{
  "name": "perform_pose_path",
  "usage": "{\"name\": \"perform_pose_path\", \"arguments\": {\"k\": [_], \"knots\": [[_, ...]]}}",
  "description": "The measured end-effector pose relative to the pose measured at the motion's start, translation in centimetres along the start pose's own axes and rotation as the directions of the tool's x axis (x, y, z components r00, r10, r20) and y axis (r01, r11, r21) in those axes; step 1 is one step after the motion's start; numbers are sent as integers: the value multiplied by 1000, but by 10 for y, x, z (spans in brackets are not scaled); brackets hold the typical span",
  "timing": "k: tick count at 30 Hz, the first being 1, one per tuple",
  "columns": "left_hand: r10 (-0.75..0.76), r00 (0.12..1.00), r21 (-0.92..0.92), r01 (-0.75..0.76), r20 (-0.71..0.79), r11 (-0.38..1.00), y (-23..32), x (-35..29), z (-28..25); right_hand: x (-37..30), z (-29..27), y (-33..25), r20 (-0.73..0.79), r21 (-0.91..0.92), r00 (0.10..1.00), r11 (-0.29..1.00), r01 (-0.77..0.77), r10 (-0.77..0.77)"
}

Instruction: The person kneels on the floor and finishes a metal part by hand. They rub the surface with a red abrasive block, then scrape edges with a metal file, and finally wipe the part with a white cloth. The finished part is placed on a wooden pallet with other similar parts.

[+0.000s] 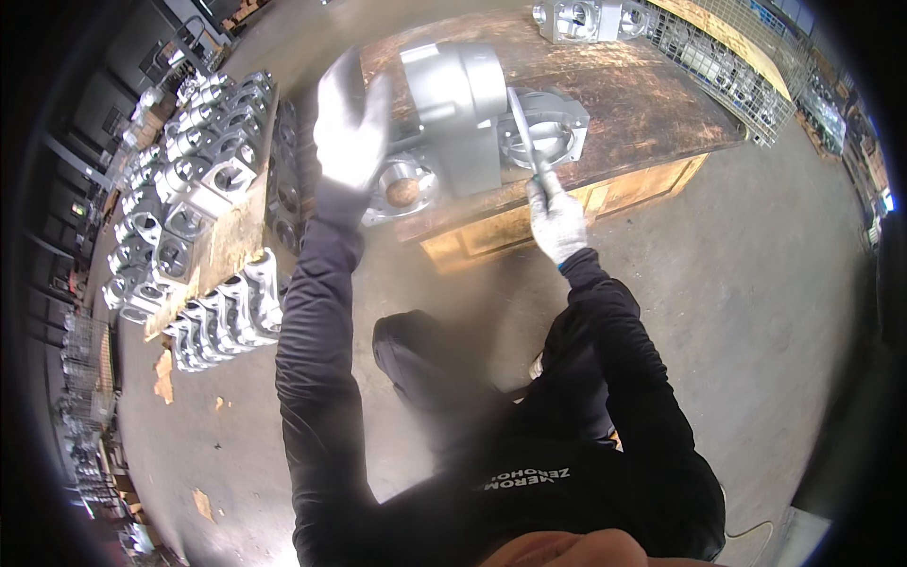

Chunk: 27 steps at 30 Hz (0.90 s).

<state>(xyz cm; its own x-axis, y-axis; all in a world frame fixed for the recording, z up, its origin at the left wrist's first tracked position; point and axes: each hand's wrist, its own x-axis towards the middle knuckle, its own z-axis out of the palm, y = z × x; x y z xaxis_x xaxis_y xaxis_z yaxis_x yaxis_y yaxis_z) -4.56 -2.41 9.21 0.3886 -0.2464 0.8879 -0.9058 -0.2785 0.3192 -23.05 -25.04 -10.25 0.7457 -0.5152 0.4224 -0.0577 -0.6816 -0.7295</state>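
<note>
Gripped in the gloved right hand point(556, 219), fingers wrapped tight round its handle, a long thin metal file point(525, 132) runs up and slightly left, its tip resting on the grey metal casting point(463, 109). That casting stands on a worn wooden pallet point(652, 104), its round flanged opening facing the person. Gloved left hand point(350, 128) is spread flat, fingers up, against the casting's left side; both black-sleeved arms reach forward.

No packages, signs or screens are seen in the workshop. A strip of white lettering point(525, 477) is shown printed across the black garment, low in the frame.
</note>
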Motion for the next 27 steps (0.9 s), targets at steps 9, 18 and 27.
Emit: {"name": "perform_pose_path", "arguments": {"k": [9,18,27], "knots": [[134,837,415,-394,530,820,40,78,79,9,19,-29,-93,-33,986,990,136,-138],[171,829,390,-419,532,820,39,74,79,25,-9,-69,-19,81,999,996,45,-44],[42,724,465,-485,688,740,55,87,87,32,-14,-52,-111,-71,990,995,76,-84]]}}
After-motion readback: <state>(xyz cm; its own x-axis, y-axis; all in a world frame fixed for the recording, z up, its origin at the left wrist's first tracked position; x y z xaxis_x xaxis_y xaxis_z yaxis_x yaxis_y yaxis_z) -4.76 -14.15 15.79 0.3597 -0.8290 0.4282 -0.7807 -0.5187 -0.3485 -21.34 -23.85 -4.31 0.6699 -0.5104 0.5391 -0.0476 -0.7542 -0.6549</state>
